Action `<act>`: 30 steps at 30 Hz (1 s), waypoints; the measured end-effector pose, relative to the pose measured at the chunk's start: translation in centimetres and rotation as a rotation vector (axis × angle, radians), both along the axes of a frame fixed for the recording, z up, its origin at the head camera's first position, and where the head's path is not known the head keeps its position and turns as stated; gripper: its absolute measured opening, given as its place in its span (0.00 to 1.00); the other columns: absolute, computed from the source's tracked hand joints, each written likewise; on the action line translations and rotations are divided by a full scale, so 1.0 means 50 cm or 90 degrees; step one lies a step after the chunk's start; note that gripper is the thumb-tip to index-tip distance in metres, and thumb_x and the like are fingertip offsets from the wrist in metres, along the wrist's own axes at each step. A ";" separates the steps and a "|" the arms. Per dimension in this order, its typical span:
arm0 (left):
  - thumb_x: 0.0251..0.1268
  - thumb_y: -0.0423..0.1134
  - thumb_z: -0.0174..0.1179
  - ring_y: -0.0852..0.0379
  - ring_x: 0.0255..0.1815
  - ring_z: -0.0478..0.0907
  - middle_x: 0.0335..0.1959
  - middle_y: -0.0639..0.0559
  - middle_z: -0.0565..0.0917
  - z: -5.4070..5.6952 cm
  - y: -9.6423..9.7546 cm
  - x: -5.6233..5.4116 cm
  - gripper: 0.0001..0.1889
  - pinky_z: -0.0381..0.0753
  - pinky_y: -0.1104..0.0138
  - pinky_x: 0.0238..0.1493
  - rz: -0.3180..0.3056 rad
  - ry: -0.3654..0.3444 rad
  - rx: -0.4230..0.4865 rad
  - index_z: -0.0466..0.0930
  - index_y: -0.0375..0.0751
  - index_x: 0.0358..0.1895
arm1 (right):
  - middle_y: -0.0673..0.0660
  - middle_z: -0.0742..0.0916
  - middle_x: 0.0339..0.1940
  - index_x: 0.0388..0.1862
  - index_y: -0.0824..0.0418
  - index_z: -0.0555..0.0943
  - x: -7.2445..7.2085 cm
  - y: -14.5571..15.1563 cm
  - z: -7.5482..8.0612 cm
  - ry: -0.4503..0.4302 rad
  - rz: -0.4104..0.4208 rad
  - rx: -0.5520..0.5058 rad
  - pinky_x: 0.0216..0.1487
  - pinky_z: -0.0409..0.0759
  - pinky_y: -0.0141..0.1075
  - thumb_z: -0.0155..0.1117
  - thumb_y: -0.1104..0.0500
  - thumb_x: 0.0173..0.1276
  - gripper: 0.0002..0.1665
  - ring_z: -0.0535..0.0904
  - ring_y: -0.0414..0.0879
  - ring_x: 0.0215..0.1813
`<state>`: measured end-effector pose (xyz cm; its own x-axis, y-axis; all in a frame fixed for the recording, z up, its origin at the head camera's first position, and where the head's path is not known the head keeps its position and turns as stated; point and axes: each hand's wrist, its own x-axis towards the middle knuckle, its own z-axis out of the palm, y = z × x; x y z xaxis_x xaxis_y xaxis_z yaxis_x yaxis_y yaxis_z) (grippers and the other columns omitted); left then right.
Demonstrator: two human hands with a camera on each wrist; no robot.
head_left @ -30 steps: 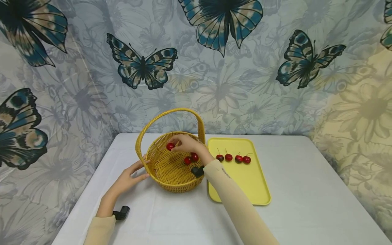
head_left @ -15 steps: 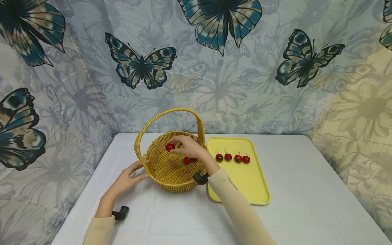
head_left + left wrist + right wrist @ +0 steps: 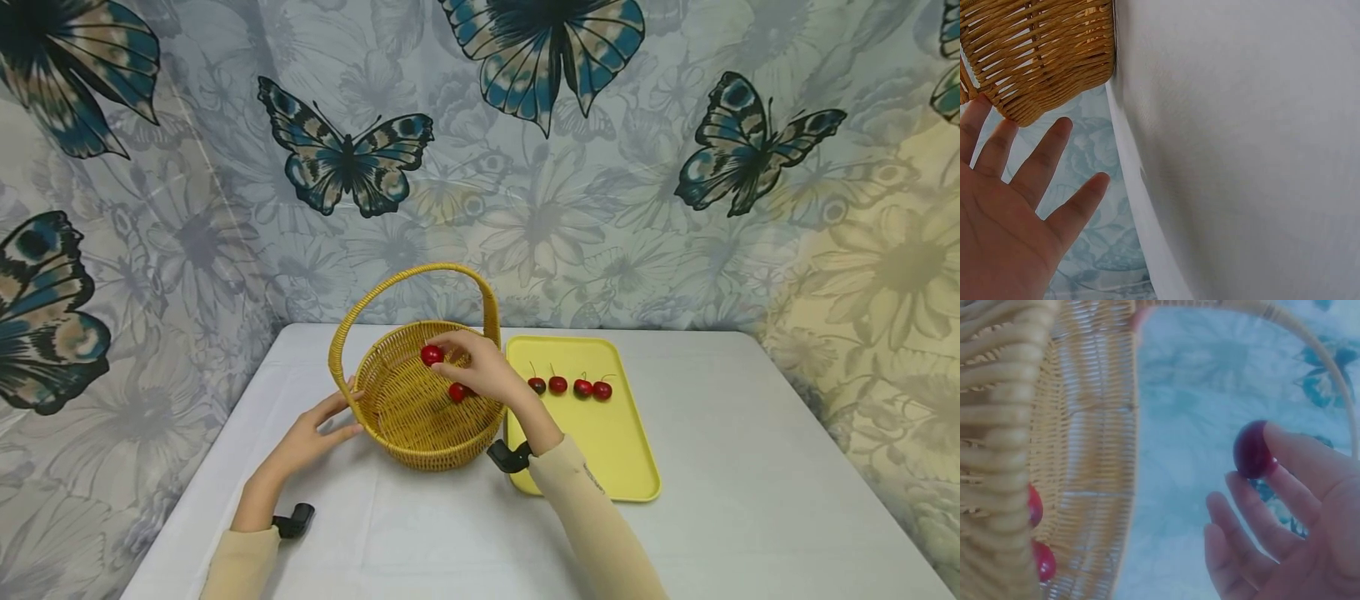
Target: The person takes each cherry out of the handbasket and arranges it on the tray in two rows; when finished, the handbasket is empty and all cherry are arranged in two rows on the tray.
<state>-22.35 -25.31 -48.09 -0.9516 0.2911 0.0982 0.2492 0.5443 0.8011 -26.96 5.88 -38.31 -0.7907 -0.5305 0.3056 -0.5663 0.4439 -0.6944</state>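
Observation:
Between thumb and fingertips, my right hand [image 3: 482, 364] pinches a dark red cherry [image 3: 431, 355] above the inside of the yellow wicker basket [image 3: 416, 429]. The same cherry [image 3: 1252, 450] appears in the right wrist view, with the other fingers spread loosely. Down in the basket, a red cherry [image 3: 457, 392] shows in the head view, and the right wrist view gives two cherries [image 3: 1044, 560] there, partly covered by the basket's rim. My left hand [image 3: 303, 440] touches the basket's left side near the handle base. In the left wrist view its fingers [image 3: 1044, 156] look straight and spread.
A yellow tray [image 3: 592, 458] lies right of the basket, bearing a row of several stemmed cherries [image 3: 582, 388]. The basket's tall arched handle [image 3: 408, 273] rises over its opening. A white cloth [image 3: 735, 458] covers the table, and butterfly-patterned fabric [image 3: 555, 250] hangs behind.
My right hand, still pinching the cherry, has shifted slightly right, and its forearm has drawn back to the right. The left hand stays against the basket.

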 end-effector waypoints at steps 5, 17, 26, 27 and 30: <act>0.58 0.55 0.60 0.41 0.69 0.59 0.68 0.47 0.65 -0.002 0.000 0.000 0.32 0.58 0.38 0.64 0.003 -0.003 -0.001 0.66 0.56 0.67 | 0.50 0.83 0.45 0.55 0.54 0.78 0.017 0.017 0.000 0.005 -0.027 -0.006 0.38 0.81 0.34 0.63 0.54 0.64 0.20 0.78 0.45 0.41; 0.58 0.56 0.60 0.40 0.69 0.58 0.68 0.46 0.65 -0.001 -0.003 0.001 0.32 0.58 0.37 0.64 0.007 -0.007 -0.004 0.66 0.57 0.66 | 0.49 0.82 0.44 0.54 0.53 0.78 0.042 0.069 -0.017 0.017 -0.076 -0.004 0.38 0.81 0.40 0.64 0.54 0.63 0.20 0.78 0.46 0.42; 0.59 0.54 0.60 0.39 0.68 0.59 0.69 0.44 0.64 0.003 -0.001 0.003 0.31 0.59 0.38 0.64 -0.004 0.006 -0.005 0.65 0.55 0.67 | 0.47 0.82 0.39 0.55 0.53 0.78 0.053 0.119 -0.035 0.027 -0.091 0.007 0.34 0.79 0.33 0.64 0.54 0.63 0.20 0.77 0.42 0.38; 0.59 0.54 0.60 0.39 0.68 0.59 0.68 0.45 0.64 0.003 0.000 0.004 0.31 0.59 0.38 0.64 -0.003 0.006 -0.002 0.65 0.55 0.67 | 0.48 0.82 0.39 0.54 0.53 0.78 0.055 0.125 -0.037 0.031 -0.094 0.011 0.34 0.78 0.33 0.64 0.54 0.63 0.20 0.77 0.43 0.39; 0.59 0.53 0.60 0.39 0.68 0.60 0.69 0.46 0.64 0.001 0.001 0.004 0.31 0.58 0.38 0.64 -0.004 0.007 0.007 0.66 0.55 0.67 | 0.48 0.82 0.43 0.54 0.53 0.78 0.060 0.145 -0.046 0.039 -0.099 0.022 0.33 0.78 0.33 0.64 0.53 0.63 0.20 0.78 0.45 0.40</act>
